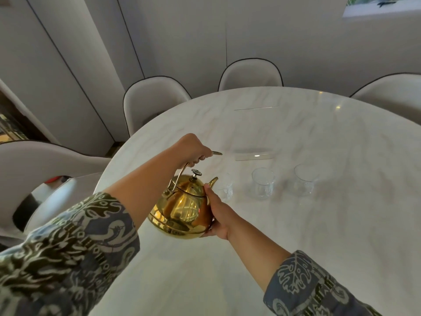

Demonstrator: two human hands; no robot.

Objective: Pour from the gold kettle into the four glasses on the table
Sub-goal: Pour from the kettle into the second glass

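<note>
Grips the gold kettle (182, 208) by its handle (180, 175) in a curled left hand (193, 151); props side and base with a spread right hand (216, 216), lifted near the table's (296, 224) left edge, spout (213, 181) just beside the leftmost glass (226, 190).

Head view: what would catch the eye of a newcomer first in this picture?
The shiny gold kettle in the middle, held tilted over the white marble table: the left hand grips its handle from above and the right hand supports its side. Just right of its spout, three clear glasses stand in a row on the table.
</note>
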